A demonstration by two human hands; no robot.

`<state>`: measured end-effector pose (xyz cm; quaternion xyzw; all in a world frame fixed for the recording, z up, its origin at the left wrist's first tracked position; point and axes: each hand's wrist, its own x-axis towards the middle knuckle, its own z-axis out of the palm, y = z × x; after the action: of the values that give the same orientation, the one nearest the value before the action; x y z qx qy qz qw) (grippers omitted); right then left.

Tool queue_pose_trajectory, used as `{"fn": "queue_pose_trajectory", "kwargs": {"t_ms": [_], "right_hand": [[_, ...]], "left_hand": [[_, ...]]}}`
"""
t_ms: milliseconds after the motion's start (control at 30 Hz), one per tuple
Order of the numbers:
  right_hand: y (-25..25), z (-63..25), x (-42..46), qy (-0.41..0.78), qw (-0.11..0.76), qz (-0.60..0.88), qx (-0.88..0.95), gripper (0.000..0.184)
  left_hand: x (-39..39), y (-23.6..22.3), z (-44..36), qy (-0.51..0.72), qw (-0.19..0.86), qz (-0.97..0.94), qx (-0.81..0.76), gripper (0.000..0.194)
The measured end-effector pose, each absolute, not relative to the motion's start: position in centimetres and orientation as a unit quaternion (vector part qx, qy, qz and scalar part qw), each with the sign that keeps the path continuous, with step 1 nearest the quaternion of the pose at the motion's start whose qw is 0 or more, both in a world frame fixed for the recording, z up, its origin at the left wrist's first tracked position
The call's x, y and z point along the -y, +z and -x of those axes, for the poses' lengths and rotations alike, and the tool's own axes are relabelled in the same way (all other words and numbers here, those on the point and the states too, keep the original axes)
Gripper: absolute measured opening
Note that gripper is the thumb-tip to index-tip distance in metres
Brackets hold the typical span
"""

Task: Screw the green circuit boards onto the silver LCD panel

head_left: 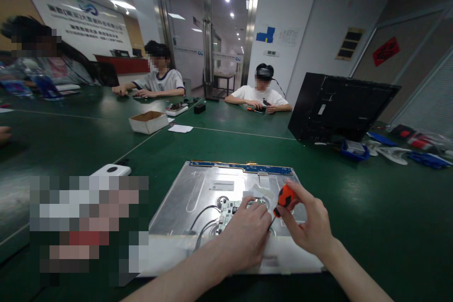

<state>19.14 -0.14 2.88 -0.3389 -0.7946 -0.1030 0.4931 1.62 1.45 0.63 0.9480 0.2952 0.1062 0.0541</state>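
Observation:
A flat display panel lies on the green table with its silver metal back up. A narrow blue circuit strip runs along its far edge. My left hand rests over a small green circuit board on the panel, its fingers curled by the board's right end; what they hold, if anything, is hidden. Black cables lead from the board's left side. In my right hand is an orange and black screwdriver, pinched by its handle. Its shaft slants down towards my left fingertips, which hide the tip.
A black monitor casing stands at the right, beside a blue tray. Further back sit a white open box and paper. A white device lies left of the panel. Several people sit around the table.

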Motion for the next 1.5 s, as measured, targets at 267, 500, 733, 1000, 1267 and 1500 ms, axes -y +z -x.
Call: {"fn": "queue_pose_trajectory", "kwargs": {"t_ms": [267, 500, 733, 1000, 1267, 1500], "right_hand": [[2.7, -19.3, 0.2, -0.123, 0.495, 0.345, 0.788, 0.052], [2.0, -19.8, 0.1, -0.147, 0.517, 0.345, 0.769, 0.058], [1.5, -20.1, 0.2, -0.148, 0.533, 0.357, 0.753, 0.054], [0.7, -20.5, -0.7, -0.132, 0.581, 0.366, 0.715, 0.050], [2.6, -19.6, -2.4, -0.125, 0.600, 0.344, 0.711, 0.051], [5.2, -15.0, -3.5, -0.076, 0.561, 0.288, 0.772, 0.045]], "left_hand": [[-1.5, 0.6, -1.5, 0.118, 0.061, -0.946, -0.296, 0.014], [-1.3, 0.8, -1.6, 0.118, 0.046, -0.946, -0.299, 0.009], [-1.3, 1.3, -1.3, 0.135, 0.082, -0.942, -0.295, 0.012], [-3.5, 4.1, 1.9, 0.220, 0.075, -0.904, -0.358, 0.023], [-7.5, 3.5, 7.6, 0.234, 0.244, -0.832, -0.441, 0.017], [-7.9, 1.3, 8.0, 0.216, 0.311, -0.818, -0.433, 0.017]]}}
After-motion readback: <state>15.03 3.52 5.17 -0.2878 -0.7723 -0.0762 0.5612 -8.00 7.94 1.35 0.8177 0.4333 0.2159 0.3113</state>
